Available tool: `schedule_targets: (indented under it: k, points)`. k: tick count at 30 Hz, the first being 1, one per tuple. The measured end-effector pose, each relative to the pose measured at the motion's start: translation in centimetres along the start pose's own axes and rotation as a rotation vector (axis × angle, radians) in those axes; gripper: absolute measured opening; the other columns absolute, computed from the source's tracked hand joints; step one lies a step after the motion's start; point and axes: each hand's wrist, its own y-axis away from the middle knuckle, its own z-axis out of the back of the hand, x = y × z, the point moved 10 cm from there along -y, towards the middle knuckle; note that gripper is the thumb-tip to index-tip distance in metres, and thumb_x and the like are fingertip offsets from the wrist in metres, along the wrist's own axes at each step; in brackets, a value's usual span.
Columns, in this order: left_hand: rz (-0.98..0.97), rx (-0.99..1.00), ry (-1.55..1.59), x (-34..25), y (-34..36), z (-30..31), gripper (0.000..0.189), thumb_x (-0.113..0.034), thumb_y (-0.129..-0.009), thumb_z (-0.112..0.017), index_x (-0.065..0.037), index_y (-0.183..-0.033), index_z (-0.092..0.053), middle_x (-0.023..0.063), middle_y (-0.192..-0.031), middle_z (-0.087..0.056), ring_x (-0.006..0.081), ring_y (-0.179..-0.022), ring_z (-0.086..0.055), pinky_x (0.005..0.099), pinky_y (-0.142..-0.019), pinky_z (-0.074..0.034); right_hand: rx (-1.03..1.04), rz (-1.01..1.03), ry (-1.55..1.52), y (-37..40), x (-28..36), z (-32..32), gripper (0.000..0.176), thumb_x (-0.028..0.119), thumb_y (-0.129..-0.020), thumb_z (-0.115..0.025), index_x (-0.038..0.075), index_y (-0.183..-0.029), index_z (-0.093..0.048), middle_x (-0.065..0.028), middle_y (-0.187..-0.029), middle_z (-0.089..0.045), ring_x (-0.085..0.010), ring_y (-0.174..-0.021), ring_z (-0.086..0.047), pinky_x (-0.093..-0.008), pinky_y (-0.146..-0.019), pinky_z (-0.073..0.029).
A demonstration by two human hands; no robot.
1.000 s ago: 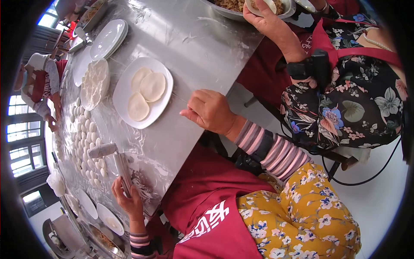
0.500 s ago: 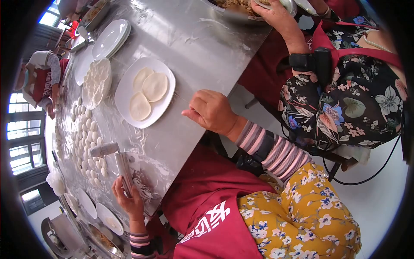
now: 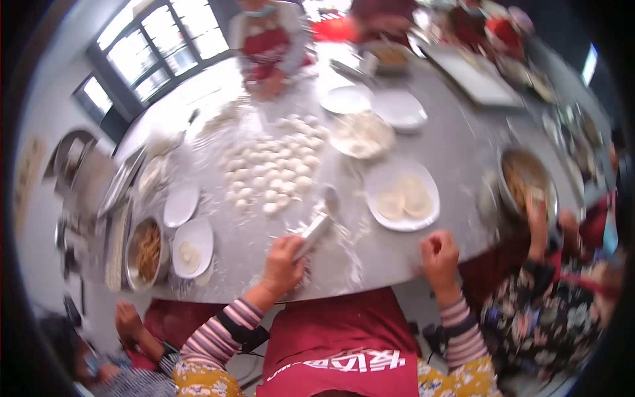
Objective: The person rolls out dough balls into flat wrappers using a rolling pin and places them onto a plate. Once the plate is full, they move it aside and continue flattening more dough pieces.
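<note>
As left hand (image 3: 283,263) grips it, rolling pin (image 3: 316,228) slants away rightward.

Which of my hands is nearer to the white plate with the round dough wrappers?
Right. The right hand sits just below the plate, slightly to its right. The left hand is farther off to the plate's lower left, gripping the rolling pin.

A floured steel table (image 3: 463,149) carries dough pieces (image 3: 271,172), a plate (image 3: 402,225) of wrappers (image 3: 405,198), a filling bowl (image 3: 130,255) and a rolling pin (image 3: 314,231).
</note>
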Motion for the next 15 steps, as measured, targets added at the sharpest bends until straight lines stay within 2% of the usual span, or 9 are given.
schedule_targets:
  k: [1,2,5,8,10,11,12,13,15]
  points:
    - [0.012,-0.027,0.027,-0.2,0.2,0.2,0.041,-0.001,-0.066,-0.062,-0.002,-0.106,-0.053,0.0194,-0.109,-0.053,0.0387,-0.103,-0.049,0.0437,-0.09,-0.041,0.137,0.034,-0.043,-0.3,1.6,-1.6,0.032,0.021,-0.078,-0.071,0.003,-0.097,-0.053,-0.0112,-0.088,-0.054,-0.0245,-0.071,-0.055,-0.0338,-0.059,-0.045]
    - [0.05,-0.095,0.02,0.0,0.5,0.7,0.041,-0.001,-0.066,-0.062,-0.002,-0.106,-0.053,0.0194,-0.109,-0.053,0.0387,-0.103,-0.049,0.0437,-0.09,-0.041,0.174,0.101,-0.057,-1.7,4.3,-2.9,0.032,0.021,-0.078,-0.071,0.003,-0.097,-0.053,-0.0112,-0.088,-0.054,-0.0245,-0.071,-0.055,-0.0338,-0.059,-0.045]
    - [0.018,-0.081,0.068,-0.3,0.8,0.6,0.042,-0.002,-0.067,-0.063,-0.003,-0.108,-0.053,0.019,-0.11,-0.053,0.0384,-0.105,-0.049,0.0433,-0.09,-0.042,0.259,0.241,-0.142,-2.9,10.1,-7.7,0.078,0.03,-0.071,-0.078,0.002,-0.13,-0.035,-0.0168,-0.121,-0.047,-0.0287,-0.108,-0.049,-0.0363,-0.085,-0.044]
    - [-0.023,-0.076,0.095,0.2,0.6,1.4,0.035,-0.001,-0.07,-0.062,-0.003,-0.104,-0.056,0.0171,-0.106,-0.056,0.0361,-0.101,-0.053,0.042,-0.088,-0.044,0.284,0.166,-0.261,-4.6,9.5,-12.9,0.08,0.033,-0.07,-0.079,0.002,-0.13,-0.035,-0.0155,-0.119,-0.049,-0.0268,-0.107,-0.05,-0.0373,-0.085,-0.044]
    - [0.003,0.215,0.398,2.2,0.0,-0.5,0.032,-0.006,-0.072,-0.064,-0.002,-0.103,-0.056,0.0164,-0.103,-0.058,0.0339,-0.099,-0.055,0.0414,-0.087,-0.045,0.331,0.17,-0.355,-5.4,9.1,-15.6,0.063,0.022,-0.076,-0.074,0.002,-0.125,-0.039,-0.0112,-0.108,-0.053,-0.0207,-0.096,-0.053,-0.0336,-0.081,-0.045]
    - [0.174,0.19,0.312,5.6,0.0,-0.3,0.03,-0.012,-0.076,-0.064,-0.002,-0.103,-0.057,0.0165,-0.102,-0.059,0.0321,-0.098,-0.056,0.0406,-0.086,-0.046,0.456,0.046,-0.466,-5.2,6.7,-17.9,0.052,0.015,-0.079,-0.069,0.002,-0.121,-0.042,-0.0086,-0.101,-0.054,-0.0176,-0.089,-0.053,-0.0309,-0.077,-0.045]
    - [0.27,0.04,0.179,8.8,-0.9,1.9,0.033,-0.018,-0.078,-0.064,-0.003,-0.106,-0.057,0.0166,-0.106,-0.058,0.0321,-0.101,-0.055,0.0403,-0.088,-0.045,0.577,-0.089,-0.572,-4.7,5.1,-19.9,0.042,0.008,-0.081,-0.064,0.002,-0.118,-0.044,-0.0061,-0.093,-0.055,-0.0146,-0.082,-0.053,-0.0282,-0.074,-0.045]
    - [0.362,-0.109,0.046,12.1,-2.1,4.4,0.037,-0.023,-0.079,-0.064,-0.004,-0.11,-0.057,0.0167,-0.11,-0.058,0.0321,-0.105,-0.054,0.04,-0.09,-0.043,0.52,0.01,-0.478,-5.1,6.8,-19.0,0.028,-0.002,-0.083,-0.055,0.002,-0.109,-0.046,-0.0032,-0.082,-0.053,-0.0116,-0.073,-0.051,-0.0242,-0.069,-0.044]
    - [0.458,-0.338,-0.202,19.4,-3.6,7.0,0.048,-0.036,-0.079,-0.062,-0.011,-0.119,-0.054,0.0149,-0.122,-0.053,0.0308,-0.115,-0.048,0.04,-0.098,-0.036,0.503,0.002,-0.503,-4.3,7.1,-18.1,0.026,-0.001,-0.083,-0.055,0.003,-0.107,-0.046,-0.0037,-0.083,-0.054,-0.0122,-0.074,-0.052,-0.0247,-0.07,-0.044]
